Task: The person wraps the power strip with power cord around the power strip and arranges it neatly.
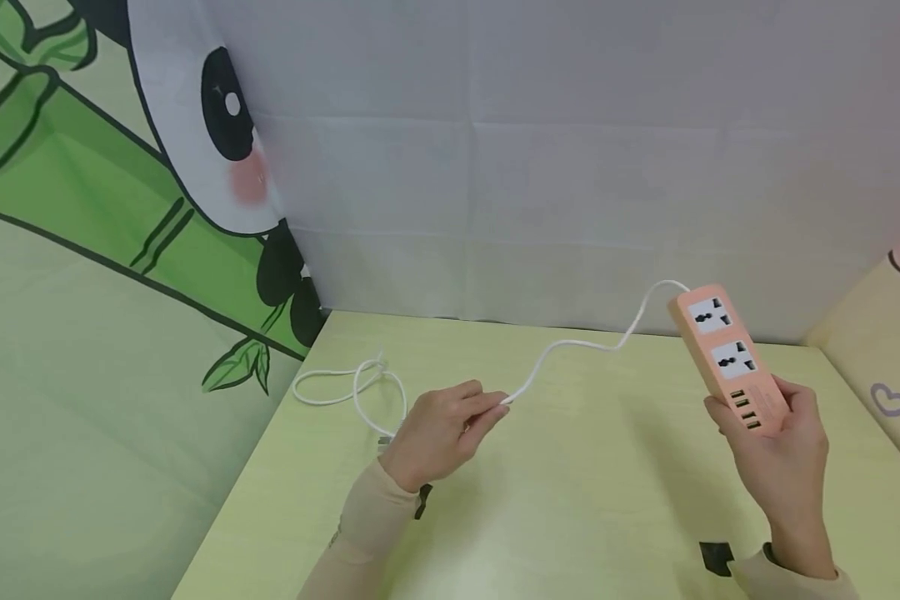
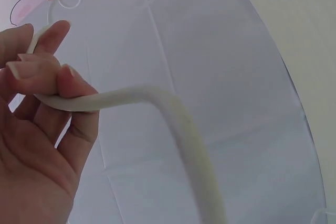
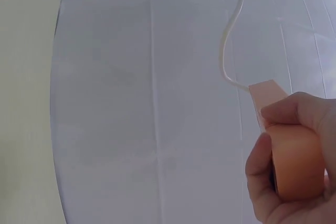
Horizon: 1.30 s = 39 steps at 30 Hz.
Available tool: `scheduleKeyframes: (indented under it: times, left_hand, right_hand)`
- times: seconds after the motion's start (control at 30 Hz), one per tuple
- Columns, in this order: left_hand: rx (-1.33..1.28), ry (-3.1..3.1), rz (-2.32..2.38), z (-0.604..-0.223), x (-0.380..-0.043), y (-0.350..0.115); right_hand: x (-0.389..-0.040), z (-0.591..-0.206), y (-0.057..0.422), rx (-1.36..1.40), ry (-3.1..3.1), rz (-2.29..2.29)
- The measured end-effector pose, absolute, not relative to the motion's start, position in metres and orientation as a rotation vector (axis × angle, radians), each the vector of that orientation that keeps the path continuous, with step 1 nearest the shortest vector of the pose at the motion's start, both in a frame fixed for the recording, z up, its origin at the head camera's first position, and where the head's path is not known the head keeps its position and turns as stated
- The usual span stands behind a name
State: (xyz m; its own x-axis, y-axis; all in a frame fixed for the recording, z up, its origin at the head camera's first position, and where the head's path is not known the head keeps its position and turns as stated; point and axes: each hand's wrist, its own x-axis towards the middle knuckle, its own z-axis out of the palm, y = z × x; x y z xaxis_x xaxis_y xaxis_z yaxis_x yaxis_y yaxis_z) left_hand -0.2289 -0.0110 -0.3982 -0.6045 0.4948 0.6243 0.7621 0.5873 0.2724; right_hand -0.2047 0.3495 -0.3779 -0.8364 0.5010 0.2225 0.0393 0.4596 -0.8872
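An orange power strip [image 1: 727, 358] with two white sockets and several USB ports is held up over the right of the table by my right hand [image 1: 783, 450], thumb and fingers round its lower end. Its white cord [image 1: 570, 343] leaves the far end and runs in waves to my left hand [image 1: 442, 429], which pinches it between thumb and fingers. Past that hand the cord lies in loose loops [image 1: 352, 385] on the left of the table, with a grey plug [image 1: 384, 444] partly hidden behind the wrist. The left wrist view shows the cord [image 2: 184, 135] bending away from the fingers.
The pale yellow table [image 1: 570, 517] meets a light grey cloth wall [image 1: 540, 183] at the back. A printed cloth with green bamboo [image 1: 105, 167] hangs on the left. Black tape pieces [image 1: 716, 558] lie near each forearm. A cream panel [image 1: 885, 358] stands at the right.
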Motion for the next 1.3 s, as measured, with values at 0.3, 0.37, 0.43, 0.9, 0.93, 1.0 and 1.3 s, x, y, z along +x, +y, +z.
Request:
scheduleKeyframes:
  times: [0.3,0.37,0.43,0.9,0.93,1.0,1.3]
  left_hand:
    - [-0.930,-2.339,-0.854,-0.395,-0.231,-0.021]
    - [-0.917,-2.328,-0.841,-0.395,-0.232,-0.025]
    - [-0.905,-2.321,-0.819,-0.394,-0.233,-0.028]
    - [-0.902,-2.253,-0.767,-0.383,-0.223,-0.039]
    - [-0.921,-2.232,-0.769,-0.382,-0.222,-0.039]
    - [-0.959,-2.192,-0.765,-0.380,-0.221,-0.038]
    - [-1.029,-2.082,-0.751,-0.371,-0.210,-0.039]
  right_hand:
    - [-0.203,-0.372,0.358,-0.519,-2.044,1.486]
    - [-0.204,-0.372,0.360,-0.516,-1.965,1.555]
    - [-0.205,-0.372,0.362,-0.515,-1.890,1.615]
    - [-0.207,-0.377,0.369,-0.633,-1.998,1.505]
    - [-0.207,-0.377,0.369,-0.639,-2.022,1.491]
    - [-0.208,-0.379,0.367,-0.650,-2.081,1.461]
    - [-0.204,-0.383,0.361,-0.651,-2.323,1.302]
